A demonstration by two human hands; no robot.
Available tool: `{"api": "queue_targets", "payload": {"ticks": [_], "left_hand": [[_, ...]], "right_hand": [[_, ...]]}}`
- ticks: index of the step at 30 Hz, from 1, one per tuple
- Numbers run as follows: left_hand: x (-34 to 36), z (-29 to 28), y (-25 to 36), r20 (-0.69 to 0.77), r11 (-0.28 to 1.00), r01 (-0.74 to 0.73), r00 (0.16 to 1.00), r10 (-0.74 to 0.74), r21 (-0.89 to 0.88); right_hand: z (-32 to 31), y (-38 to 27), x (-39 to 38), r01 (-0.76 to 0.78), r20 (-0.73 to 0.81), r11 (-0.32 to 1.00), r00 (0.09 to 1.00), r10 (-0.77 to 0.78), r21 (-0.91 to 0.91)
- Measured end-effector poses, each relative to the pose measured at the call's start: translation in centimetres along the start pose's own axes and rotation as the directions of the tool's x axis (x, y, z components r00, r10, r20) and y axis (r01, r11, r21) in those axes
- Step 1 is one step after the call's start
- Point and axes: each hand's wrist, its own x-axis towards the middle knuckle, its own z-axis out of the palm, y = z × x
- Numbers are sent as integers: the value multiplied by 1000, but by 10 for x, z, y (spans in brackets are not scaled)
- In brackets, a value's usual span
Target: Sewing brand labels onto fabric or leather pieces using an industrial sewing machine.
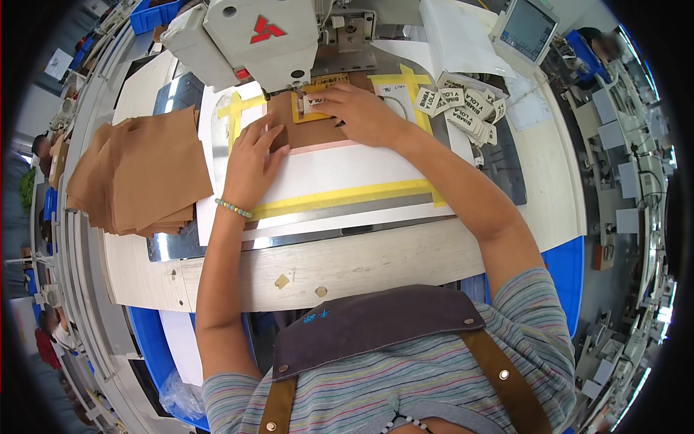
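Under the sewing machine head (264, 32) near the desk's (347, 267) far edge, my right hand (361, 112) presses a small white label (312, 103) onto the brown fabric piece (311, 130), fingertips close together. My left hand (251, 163) lies flat, fingers together, on that fabric's left edge. Brown fabric stack (141, 173) sits by the left edge, loose labels (466, 108) far right

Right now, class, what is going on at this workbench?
A person sits at a sewing machine. The left hand lies flat on a brown piece under the needle, while the right hand sets a small label on it. A stack of brown pieces and a pile of labels lie alongside.
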Motion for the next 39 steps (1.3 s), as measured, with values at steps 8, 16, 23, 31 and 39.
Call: {"api": "queue_targets", "payload": {"ticks": [8, 16, 23, 31, 39], "left_hand": [[-2, -2, -3, 34, 1000, -21, 999, 20, 6], [-4, -8, -1, 59, 999, -43, 997, 41, 25], [-7, -15, 1, 90, 998, -57, 994, 54, 29], [-1, -18, 4, 106, 996, -82, 991, 76, 45], [-1, -20, 1, 93, 994, -92, 992, 87, 51]], "right_hand": [[1, 1, 1, -14, -6, 1000, 1000, 14, -3], [2, 4, -1, -29, -10, 999, 1000, 29, 14], [0, 1, -5, -56, 18, 998, 998, 57, -6], [0, 5, -6, 4, -62, 1000, 998, -3, 5], [6, 18, 6, -11, -82, 1000, 997, 11, 1]]}}
